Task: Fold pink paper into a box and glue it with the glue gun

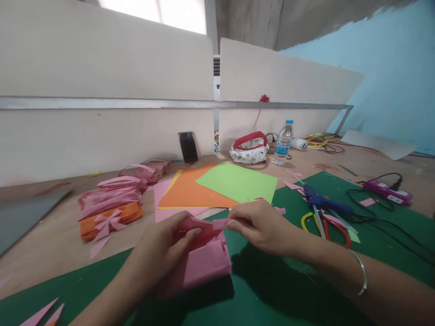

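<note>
A pink folded-paper bag (pixel 207 262) is tilted above the green cutting mat (pixel 272 299). My left hand (pixel 170 244) grips its upper edge between thumb and fingers. My right hand (pixel 258 226) pinches the end of a narrow pink paper strip (pixel 220 224) that meets the bag's top edge. Whether the strip is stuck to the bag, I cannot tell. To the right of my right hand lie a blue glue gun (pixel 322 199) and scissors (pixel 340 231) with red and yellow handles.
Several pink paper bags (pixel 112 194) and an orange one with a pink bow (pixel 112 222) lie left. Green (pixel 241 181) and orange sheets (pixel 190 190) are behind my hands. Farther back stand a phone (pixel 188 147), a pouch (pixel 249 151) and a water bottle (pixel 283 142). Cords trail near a purple power strip (pixel 387 192).
</note>
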### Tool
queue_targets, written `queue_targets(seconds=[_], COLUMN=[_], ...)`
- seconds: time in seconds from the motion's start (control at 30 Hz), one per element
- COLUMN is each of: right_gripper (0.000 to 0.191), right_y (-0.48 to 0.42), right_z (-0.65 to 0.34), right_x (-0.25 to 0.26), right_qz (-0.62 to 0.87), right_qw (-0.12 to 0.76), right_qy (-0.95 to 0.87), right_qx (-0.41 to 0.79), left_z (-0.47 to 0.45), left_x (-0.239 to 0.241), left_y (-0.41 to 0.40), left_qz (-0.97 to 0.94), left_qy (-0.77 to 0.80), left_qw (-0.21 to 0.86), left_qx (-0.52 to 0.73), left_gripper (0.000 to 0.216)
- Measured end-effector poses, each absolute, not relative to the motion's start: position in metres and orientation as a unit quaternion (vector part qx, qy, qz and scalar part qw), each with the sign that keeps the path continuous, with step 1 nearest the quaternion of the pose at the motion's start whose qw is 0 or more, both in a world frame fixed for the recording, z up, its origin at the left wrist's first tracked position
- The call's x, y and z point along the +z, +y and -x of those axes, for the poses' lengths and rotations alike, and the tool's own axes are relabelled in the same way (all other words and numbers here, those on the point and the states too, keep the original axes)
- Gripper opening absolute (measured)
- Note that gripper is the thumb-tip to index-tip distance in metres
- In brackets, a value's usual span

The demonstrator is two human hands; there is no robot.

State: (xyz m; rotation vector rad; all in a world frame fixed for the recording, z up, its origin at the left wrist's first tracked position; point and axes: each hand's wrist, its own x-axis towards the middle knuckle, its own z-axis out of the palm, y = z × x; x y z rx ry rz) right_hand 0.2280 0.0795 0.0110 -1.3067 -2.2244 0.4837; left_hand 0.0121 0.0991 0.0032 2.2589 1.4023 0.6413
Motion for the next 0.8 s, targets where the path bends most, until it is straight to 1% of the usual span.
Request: queue_targets(seconds=[0.1, 0.23, 0.4, 0.47, 0.6, 0.8], right_gripper=[0.023, 0.020, 0.015, 0.015, 0.014, 0.013], right_y=[0.080, 0.078, 0.073, 0.072, 0.074, 0.075], right_z=[-0.233, -0.236, -0.237, -0.238, -0.240, -0.241], right_x=[0.015, 0.021, 0.026, 0.026, 0.026, 0.028], right_qz=[0.479, 0.460, 0.453, 0.449, 0.435, 0.430], right_qw=[0.282, 0.318, 0.355, 0.357, 0.344, 0.322], right_qy=[-0.801, -0.784, -0.777, -0.784, -0.802, -0.821], right_qx=[0.223, 0.269, 0.253, 0.238, 0.222, 0.193], left_z=[-0.014, -0.017, -0.022, -0.022, -0.016, -0.017], left_x=[0.003, 0.005, 0.001, -0.001, -0.004, -0.002], left_y=[0.093, 0.084, 0.077, 0.077, 0.081, 0.080], left_qz=[-0.810, -0.807, -0.814, -0.813, -0.833, -0.823], left_qy=[0.492, 0.502, 0.502, 0.498, 0.447, 0.446], left_qw=[0.180, 0.109, -0.008, -0.034, -0.036, -0.031], left_qx=[0.262, 0.291, 0.293, 0.300, 0.323, 0.350], left_gripper=[0.019, 0.022, 0.034, 0.034, 0.030, 0.034])
